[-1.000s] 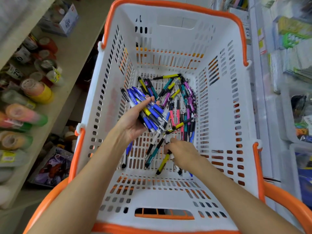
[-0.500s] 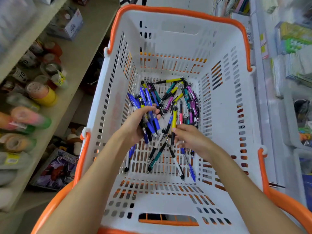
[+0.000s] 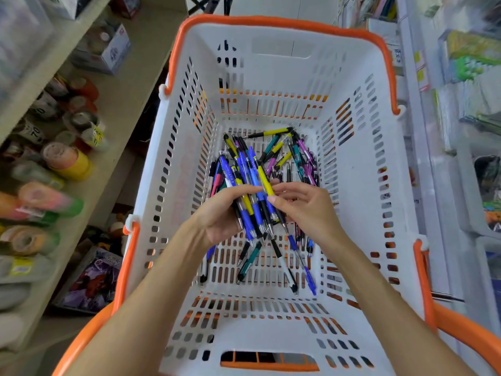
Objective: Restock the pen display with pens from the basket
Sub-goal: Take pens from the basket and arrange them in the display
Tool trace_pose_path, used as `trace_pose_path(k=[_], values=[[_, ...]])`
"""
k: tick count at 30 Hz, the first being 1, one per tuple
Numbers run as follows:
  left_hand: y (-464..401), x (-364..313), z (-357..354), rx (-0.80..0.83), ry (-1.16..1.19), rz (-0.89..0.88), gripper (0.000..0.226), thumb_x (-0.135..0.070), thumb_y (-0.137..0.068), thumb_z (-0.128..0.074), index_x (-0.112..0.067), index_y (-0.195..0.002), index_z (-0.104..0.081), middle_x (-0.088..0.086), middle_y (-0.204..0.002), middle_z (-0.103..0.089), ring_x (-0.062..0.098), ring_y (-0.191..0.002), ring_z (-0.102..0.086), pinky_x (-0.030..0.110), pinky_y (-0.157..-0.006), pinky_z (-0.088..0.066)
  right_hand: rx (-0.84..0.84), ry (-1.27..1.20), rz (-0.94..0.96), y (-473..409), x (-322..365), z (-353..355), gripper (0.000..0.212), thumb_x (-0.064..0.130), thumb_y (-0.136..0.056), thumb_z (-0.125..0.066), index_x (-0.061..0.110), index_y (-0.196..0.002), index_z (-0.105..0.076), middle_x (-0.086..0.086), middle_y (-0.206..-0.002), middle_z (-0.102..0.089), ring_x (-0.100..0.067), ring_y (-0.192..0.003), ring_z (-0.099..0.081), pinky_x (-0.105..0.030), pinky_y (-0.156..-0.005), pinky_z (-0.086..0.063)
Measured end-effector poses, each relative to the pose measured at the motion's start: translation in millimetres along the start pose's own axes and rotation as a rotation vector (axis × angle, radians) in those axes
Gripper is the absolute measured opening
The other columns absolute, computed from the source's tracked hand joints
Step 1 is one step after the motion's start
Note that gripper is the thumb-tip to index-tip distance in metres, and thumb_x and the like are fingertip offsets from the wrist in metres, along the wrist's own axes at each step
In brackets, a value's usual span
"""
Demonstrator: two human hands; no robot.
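Observation:
A white slotted basket (image 3: 357, 185) with an orange rim fills the view. Loose pens (image 3: 295, 156) in yellow, teal, purple and blue lie on its floor. My left hand (image 3: 219, 215) grips a bundle of pens (image 3: 250, 183), mostly blue with some yellow, held above the basket floor. My right hand (image 3: 306, 210) pinches a yellow pen (image 3: 265, 180) and lays it against the bundle. More pens (image 3: 292, 267) lie below the hands. The pen display is not in view.
Shelves on the left hold tape rolls (image 3: 67, 161) and small boxes (image 3: 108, 52). A packet (image 3: 92, 278) lies on the floor at lower left. Clear plastic display bins (image 3: 474, 164) with packaged goods stand on the right.
My right hand lifted a yellow pen off the basket floor and brought it up to the bundle in my left hand. The bundle turned more upright.

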State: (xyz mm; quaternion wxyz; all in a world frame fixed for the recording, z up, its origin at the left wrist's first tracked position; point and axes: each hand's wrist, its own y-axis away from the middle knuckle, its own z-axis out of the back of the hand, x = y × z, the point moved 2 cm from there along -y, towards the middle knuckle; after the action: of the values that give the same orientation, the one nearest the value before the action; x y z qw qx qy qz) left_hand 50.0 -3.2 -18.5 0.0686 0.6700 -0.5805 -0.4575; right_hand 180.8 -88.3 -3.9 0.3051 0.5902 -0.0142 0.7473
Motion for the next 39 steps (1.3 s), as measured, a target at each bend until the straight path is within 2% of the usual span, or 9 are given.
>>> trace_pose_path(k=[5,11,21,26,28,30,32,36,39], values=[[2,0,-1,0.099,0.173,0.004,0.039,-0.007,-0.089,-0.043,0.000,-0.122,-0.063,0.020,-0.124,-0.062,0.027,-0.106,-0.066,0.039,-0.086,-0.056,-0.005,-0.049,-0.004,0,-2,0,0.018,0.022,-0.080,-0.075,0.022,-0.097,-0.071,0.009,-0.088,-0.071,-0.003,-0.079,-0.068,-0.020,-0.066,-0.057],[2,1,-1,0.093,0.103,-0.003,0.039,-0.009,-0.085,-0.051,0.003,-0.122,-0.059,0.021,-0.124,-0.062,0.029,-0.113,-0.062,0.042,-0.097,-0.049,-0.171,-0.048,0.058,4,-1,1,0.009,0.025,-0.077,-0.078,0.023,-0.084,-0.073,0.007,-0.077,-0.072,-0.004,-0.072,-0.068,-0.019,-0.066,-0.056],[-2,7,-5,-0.118,-0.124,-0.091,0.041,-0.027,-0.082,-0.067,-0.005,-0.116,-0.064,0.017,-0.112,-0.069,0.027,-0.105,-0.067,0.031,-0.082,-0.058,-0.143,0.089,0.176,6,5,-2,0.019,0.023,-0.081,-0.074,0.031,-0.097,-0.072,0.015,-0.081,-0.071,0.001,-0.068,-0.067,-0.011,-0.064,-0.052],[-4,10,-4,-0.194,-0.145,-0.116,0.031,-0.023,-0.086,-0.068,-0.009,-0.114,-0.067,0.011,-0.104,-0.073,0.020,-0.093,-0.071,0.027,-0.078,-0.058,-0.032,0.232,0.207,4,7,-4,0.022,0.018,-0.088,-0.065,0.026,-0.106,-0.072,0.018,-0.086,-0.066,-0.002,-0.072,-0.062,-0.019,-0.080,-0.051],[-3,9,-1,-0.216,-0.163,-0.079,0.039,-0.027,-0.081,-0.072,-0.008,-0.114,-0.067,0.010,-0.099,-0.074,0.018,-0.089,-0.071,0.027,-0.075,-0.058,0.001,0.148,0.157,2,7,-2,0.022,0.015,-0.090,-0.059,0.026,-0.104,-0.072,0.016,-0.083,-0.065,-0.006,-0.061,-0.060,-0.019,-0.066,-0.051],[-3,8,1,-0.220,-0.270,-0.020,0.064,-0.040,-0.066,-0.082,-0.009,-0.118,-0.064,0.006,-0.110,-0.071,0.018,-0.103,-0.066,0.033,-0.090,-0.054,-0.088,0.023,0.099,-1,9,8,0.019,0.015,-0.091,-0.056,0.024,-0.100,-0.070,0.013,-0.075,-0.062,-0.001,-0.050,-0.050,-0.016,-0.052,-0.043],[-1,10,0,-0.191,-0.480,0.032,0.089,-0.053,-0.052,-0.086,-0.016,-0.128,-0.058,-0.002,-0.131,-0.058,0.015,-0.125,-0.048,0.040,-0.109,-0.036,-0.128,-0.076,0.022,-5,8,20,0.020,0.032,-0.089,-0.060,0.023,-0.107,-0.065,0.008,-0.085,-0.062,0.001,-0.064,-0.056,-0.017,-0.061,-0.045],[1,12,-11,0.080,-0.705,0.062,0.045,-0.037,-0.073,-0.073,-0.035,-0.114,-0.056,-0.009,-0.116,-0.066,0.008,-0.116,-0.057,0.030,-0.107,-0.035,0.295,0.006,-0.196,-8,3,12,0.073,0.067,-0.062,-0.069,0.029,-0.123,-0.054,0.009,-0.120,-0.061,-0.009,-0.111,-0.058,-0.032,-0.096,-0.046],[4,12,-14,0.128,-0.718,0.053,0.033,-0.032,-0.079,-0.069,-0.026,-0.111,-0.062,-0.005,-0.112,-0.070,0.008,-0.112,-0.060,0.030,-0.109,-0.035,0.323,0.061,-0.195,-7,1,6,0.041,0.058,-0.071,-0.071,0.028,-0.097,-0.065,0.016,-0.092,-0.069,-0.003,-0.091,-0.063,-0.023,-0.083,-0.050]])
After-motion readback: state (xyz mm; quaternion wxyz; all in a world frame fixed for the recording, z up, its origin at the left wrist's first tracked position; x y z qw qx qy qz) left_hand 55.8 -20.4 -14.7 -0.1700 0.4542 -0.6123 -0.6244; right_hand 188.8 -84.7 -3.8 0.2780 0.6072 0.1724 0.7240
